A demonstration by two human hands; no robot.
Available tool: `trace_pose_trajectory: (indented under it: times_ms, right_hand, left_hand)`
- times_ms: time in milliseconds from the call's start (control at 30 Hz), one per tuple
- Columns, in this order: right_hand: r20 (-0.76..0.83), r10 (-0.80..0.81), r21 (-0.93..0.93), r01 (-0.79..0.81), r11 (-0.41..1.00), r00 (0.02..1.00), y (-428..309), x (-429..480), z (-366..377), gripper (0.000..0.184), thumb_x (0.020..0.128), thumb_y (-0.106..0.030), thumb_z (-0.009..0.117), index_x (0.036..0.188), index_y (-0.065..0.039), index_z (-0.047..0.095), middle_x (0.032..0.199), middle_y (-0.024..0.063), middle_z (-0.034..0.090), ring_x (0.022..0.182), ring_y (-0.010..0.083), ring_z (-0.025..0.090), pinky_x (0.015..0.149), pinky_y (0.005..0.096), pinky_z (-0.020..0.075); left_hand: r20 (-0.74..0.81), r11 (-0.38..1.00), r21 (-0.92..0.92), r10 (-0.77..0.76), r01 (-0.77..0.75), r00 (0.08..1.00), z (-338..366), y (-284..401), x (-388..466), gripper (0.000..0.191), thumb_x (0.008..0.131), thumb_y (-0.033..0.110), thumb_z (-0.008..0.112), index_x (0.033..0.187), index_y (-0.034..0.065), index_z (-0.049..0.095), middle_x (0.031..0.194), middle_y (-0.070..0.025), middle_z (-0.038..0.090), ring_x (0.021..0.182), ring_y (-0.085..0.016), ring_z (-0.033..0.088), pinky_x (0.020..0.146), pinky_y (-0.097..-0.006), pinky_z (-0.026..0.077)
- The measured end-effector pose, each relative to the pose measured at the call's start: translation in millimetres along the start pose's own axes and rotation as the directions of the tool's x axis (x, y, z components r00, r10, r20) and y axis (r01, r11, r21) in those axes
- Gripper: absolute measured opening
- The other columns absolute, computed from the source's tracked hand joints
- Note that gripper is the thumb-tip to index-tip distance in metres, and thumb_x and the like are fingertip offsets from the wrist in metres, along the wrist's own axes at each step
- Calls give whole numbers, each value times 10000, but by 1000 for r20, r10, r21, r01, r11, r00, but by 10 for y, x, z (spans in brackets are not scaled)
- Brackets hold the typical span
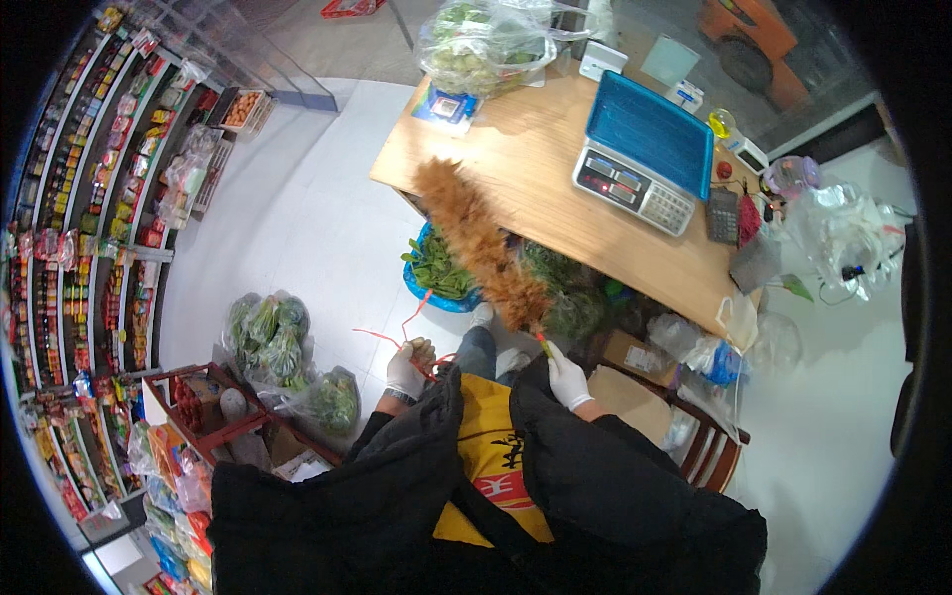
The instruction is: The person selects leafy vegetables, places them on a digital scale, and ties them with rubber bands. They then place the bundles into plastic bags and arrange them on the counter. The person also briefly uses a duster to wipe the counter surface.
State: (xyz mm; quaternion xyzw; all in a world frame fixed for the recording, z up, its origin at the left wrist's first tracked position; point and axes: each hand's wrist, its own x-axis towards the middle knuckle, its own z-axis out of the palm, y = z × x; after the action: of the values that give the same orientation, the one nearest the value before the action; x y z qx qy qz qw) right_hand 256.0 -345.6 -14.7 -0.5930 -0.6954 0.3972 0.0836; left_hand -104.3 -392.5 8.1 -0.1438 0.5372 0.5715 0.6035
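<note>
My right hand (567,378), in a white glove, is closed around the handle of a brown feather duster (476,234). The duster's plume slants up and left, over the near edge of the wooden table (513,160). In my gloved left hand (407,372) is a thin red plastic cord (413,313), its loose ends sticking out above the fingers. Leafy greens (439,268) in a blue plastic bag (452,303) stand on the floor below the plume, which hides part of them.
A digital scale (632,186) with a blue tray and a bag of vegetables (487,48) sit on the table. Bagged greens (271,335) lie on the floor at left, by a wooden crate (223,431). Stocked shelves (97,171) line the left. A wooden chair (710,457) stands at right.
</note>
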Motion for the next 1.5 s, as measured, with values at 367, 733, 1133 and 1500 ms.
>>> trace_pose_trajectory:
  times_ms: [367,733,1133,1500]
  right_hand:
    - [-14,-77,-151,74,986,997,-81,-55,-494,473,968,-211,515,1435,-162,457,893,180,661,757,373,636,678,466,521]
    - [-476,133,25,-138,990,869,615,-1261,-658,408,975,-225,515,1382,-211,531,1047,181,681,904,392,650,777,478,523]
    - [-223,171,15,-172,985,960,594,-885,-171,409,977,-274,488,1379,-202,491,887,237,678,792,430,653,710,550,512]
    - [-57,-97,-202,84,976,994,253,-757,-215,474,963,-245,503,1431,-178,468,847,153,647,704,375,640,625,477,519]
  left_hand:
    - [129,998,43,-42,37,991,41,-163,-4,306,1031,278,429,1056,21,593,1053,-147,655,956,-307,615,872,-435,504]
    - [609,994,3,-92,113,788,-225,-84,228,304,1009,262,437,1037,-9,572,910,-110,592,828,-244,541,747,-365,451]
    - [366,988,123,-129,89,922,67,-386,-59,403,1056,320,351,1087,-19,565,1069,-166,639,938,-306,598,816,-419,481]
    - [301,994,99,-70,42,951,-217,-128,-184,382,1052,306,369,1049,-11,581,1037,-156,645,944,-301,604,852,-416,488]
